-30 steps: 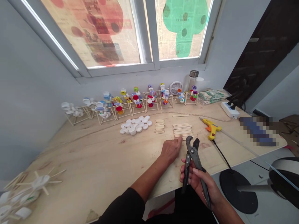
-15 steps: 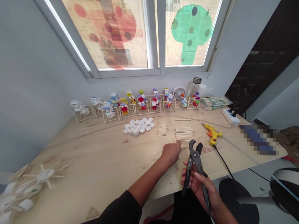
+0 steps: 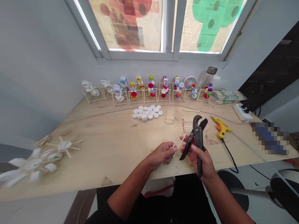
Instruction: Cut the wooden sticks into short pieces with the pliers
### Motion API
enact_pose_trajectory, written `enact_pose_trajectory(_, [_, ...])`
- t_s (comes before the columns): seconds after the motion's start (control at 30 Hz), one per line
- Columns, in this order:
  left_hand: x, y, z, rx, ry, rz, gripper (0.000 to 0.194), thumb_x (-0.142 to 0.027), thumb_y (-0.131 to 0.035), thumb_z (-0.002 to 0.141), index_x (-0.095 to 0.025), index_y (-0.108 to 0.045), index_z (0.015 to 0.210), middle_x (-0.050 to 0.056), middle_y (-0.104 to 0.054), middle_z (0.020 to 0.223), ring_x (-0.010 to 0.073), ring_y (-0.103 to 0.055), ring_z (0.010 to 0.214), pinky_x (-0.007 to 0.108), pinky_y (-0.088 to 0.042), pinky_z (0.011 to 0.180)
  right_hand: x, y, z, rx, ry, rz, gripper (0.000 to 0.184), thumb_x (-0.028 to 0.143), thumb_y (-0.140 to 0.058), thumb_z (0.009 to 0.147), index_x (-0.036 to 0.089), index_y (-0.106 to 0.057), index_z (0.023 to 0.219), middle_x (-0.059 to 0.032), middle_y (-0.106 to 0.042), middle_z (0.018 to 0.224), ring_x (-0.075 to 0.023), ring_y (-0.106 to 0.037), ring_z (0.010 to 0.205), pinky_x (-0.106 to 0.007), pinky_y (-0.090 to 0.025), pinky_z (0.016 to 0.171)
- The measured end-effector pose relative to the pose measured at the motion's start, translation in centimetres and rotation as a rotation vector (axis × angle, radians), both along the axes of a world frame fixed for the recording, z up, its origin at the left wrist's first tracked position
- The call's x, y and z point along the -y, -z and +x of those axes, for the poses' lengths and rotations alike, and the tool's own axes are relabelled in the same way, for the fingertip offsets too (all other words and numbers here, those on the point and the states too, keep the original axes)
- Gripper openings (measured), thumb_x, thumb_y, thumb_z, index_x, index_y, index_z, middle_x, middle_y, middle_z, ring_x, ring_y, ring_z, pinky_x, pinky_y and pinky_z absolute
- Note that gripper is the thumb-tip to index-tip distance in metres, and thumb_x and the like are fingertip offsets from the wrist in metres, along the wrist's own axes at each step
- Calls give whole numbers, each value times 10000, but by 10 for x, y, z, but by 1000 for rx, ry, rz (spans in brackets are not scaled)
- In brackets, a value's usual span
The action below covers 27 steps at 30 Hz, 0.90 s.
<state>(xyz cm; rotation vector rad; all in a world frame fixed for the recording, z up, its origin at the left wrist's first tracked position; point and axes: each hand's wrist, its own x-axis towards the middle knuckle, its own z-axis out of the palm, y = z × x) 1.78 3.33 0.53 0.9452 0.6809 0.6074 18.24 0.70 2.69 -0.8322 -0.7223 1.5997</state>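
Observation:
My right hand (image 3: 202, 160) is closed around the handles of a dark grey hand cutter (image 3: 198, 137), its hooked jaw and blade apart and pointing away from me. Between the closed fingers of my left hand (image 3: 164, 152) are thin wooden sticks (image 3: 180, 143); one slants up toward my right fingertips, and a short end shows by the thumb. Just beyond the cutter lies a stack of longer sticks (image 3: 187, 125), partly covered by it. A pile of shorter sticks (image 3: 170, 117) sits to its left, beside a cluster of white bottle caps (image 3: 147, 112).
Small stick frames with colourful cap wheels (image 3: 150, 90) line the wall side of the table. A yellow glue gun (image 3: 221, 127), power strip (image 3: 243, 112) and bagged sticks (image 3: 227, 96) are at right. White wheel pieces (image 3: 35, 165) with sticks lie at far left.
My left hand has drawn back from the long-stick stack toward me, bringing sticks with it. The cutter in my right hand has risen slightly in view. The camera view has shifted.

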Motion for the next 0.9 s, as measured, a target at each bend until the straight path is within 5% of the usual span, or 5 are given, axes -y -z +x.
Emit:
enact_pose_trajectory(0.33, [6, 1, -4, 9, -18, -33, 302, -460, -501, 800, -172, -425, 750, -104, -208, 488, 40, -150, 414, 181, -120, 404, -8, 2, -9, -87, -85, -8, 315, 270, -520, 780, 222, -562, 1088, -74, -634, 1052, -197, -607, 758, -418, -456, 793])
enact_pose_trajectory(0.77, [8, -9, 0, -350, -21, 423, 397, -495, -343, 843, -158, -458, 665, -39, -412, 579, 77, -379, 519, 194, -315, 490, -2, 3, -7, -123, -110, -50, 333, 257, -510, 780, 214, -545, 1109, -69, -647, 1007, -206, -614, 783, -422, -476, 787])
enact_pose_trajectory(0.9, [11, -11, -2, -358, 53, 400, 387, -485, -302, 863, -169, -425, 679, -53, -408, 530, 74, -378, 468, 196, -324, 475, -2, 5, -6, -120, -105, -64, 280, 257, -520, 774, 216, -572, 1047, -57, -656, 991, -203, -621, 793, -411, -463, 808])
